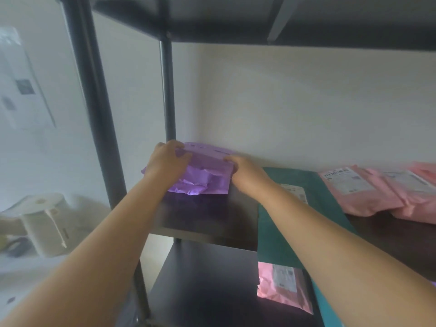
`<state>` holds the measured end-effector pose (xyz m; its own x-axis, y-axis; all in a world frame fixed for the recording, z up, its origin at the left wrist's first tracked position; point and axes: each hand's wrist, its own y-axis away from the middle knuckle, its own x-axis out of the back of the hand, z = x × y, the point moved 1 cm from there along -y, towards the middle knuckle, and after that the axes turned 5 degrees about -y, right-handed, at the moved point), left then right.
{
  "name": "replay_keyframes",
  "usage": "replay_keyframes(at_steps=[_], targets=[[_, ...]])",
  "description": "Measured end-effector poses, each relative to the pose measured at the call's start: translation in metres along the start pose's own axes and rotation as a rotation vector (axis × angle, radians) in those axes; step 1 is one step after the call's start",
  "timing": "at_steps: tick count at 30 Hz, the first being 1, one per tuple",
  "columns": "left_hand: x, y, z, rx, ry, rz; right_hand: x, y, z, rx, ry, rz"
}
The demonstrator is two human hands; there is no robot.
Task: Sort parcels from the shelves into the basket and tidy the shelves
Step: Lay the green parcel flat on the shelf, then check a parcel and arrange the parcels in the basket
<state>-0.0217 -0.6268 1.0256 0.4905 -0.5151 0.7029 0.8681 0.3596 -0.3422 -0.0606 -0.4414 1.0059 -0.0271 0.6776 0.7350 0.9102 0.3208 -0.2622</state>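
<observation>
A small stack of purple parcels [203,173] lies at the back left corner of the dark middle shelf [207,215]. My left hand [166,161] grips the stack's left edge, fingers curled over the top. My right hand [247,173] holds its right edge, thumb on top. A dark green parcel [290,223] with a white label lies to the right, under my right forearm. Pink parcels [368,190] with labels lie further right on the same shelf.
Another pink parcel [283,286] sits on the lower shelf [200,291]. Black shelf posts [99,114] stand at the left, with an upper shelf [259,17] overhead. White appliances [42,223] stand on the floor to the left. A pale wall backs the shelving.
</observation>
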Motion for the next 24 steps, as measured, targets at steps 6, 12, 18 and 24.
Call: replay_keyframes(at_steps=[6,12,18,24], targets=[[0.006,0.006,0.035,-0.073,0.491,0.114,0.044,0.018,0.004,0.062,-0.122,0.268],[-0.004,0.027,0.070,-0.122,0.681,-0.040,0.101,0.048,0.025,0.039,-0.449,0.264],[-0.045,0.036,0.082,-0.171,0.729,-0.370,0.129,0.066,0.071,-0.046,-0.653,0.322],[-0.087,0.033,0.083,-0.073,0.812,-0.506,0.128,0.065,0.103,-0.088,-0.996,0.324]])
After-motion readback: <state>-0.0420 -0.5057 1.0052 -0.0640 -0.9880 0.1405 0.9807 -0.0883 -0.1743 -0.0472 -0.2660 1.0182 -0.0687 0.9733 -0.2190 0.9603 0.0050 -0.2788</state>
